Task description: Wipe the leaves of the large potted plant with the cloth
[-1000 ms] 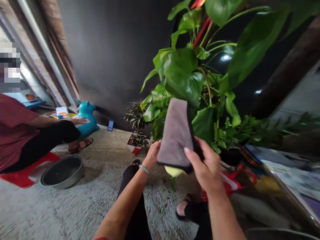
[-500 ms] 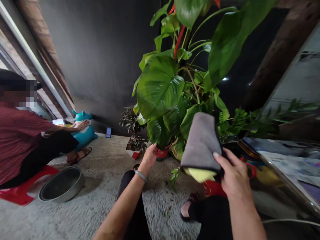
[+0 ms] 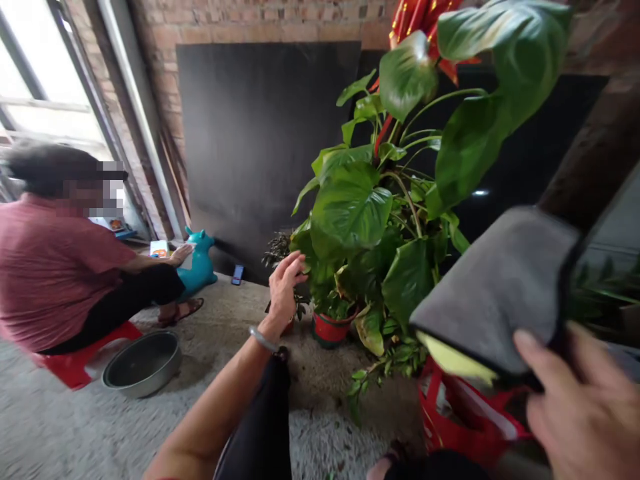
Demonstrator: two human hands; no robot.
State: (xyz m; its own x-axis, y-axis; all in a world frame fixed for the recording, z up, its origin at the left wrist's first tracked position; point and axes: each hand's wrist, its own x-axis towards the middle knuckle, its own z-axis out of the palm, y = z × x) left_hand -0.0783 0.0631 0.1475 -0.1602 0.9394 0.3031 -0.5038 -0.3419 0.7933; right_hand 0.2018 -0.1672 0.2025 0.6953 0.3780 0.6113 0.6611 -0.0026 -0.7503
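My right hand (image 3: 575, 393) grips a folded grey cloth (image 3: 500, 287) by its lower right edge, and a yellow underside shows below the grey. The cloth is raised in front of the lower right of a large leafy potted plant (image 3: 350, 207). At the plant's left side is my left hand (image 3: 285, 287), its fingers apart and nothing in them, with a bracelet (image 3: 263, 339) on the wrist. The fingertips are close to the leaves; whether they touch one I cannot tell. The plant's red pot (image 3: 333, 329) stands on the floor beyond my knees.
On the left, a person (image 3: 65, 267) sits on a red stool (image 3: 75, 360), one hand on a teal animal figure (image 3: 199, 263). A metal basin (image 3: 143, 365) stands nearby. A phone (image 3: 237, 275) leans against the dark panel (image 3: 250, 147). A red bag (image 3: 465, 413) sits at right.
My right hand has brought the cloth rightward and nearer to me. My left hand has risen slightly and moved left, its fingers now spread beside the leaves. The view has tilted up.
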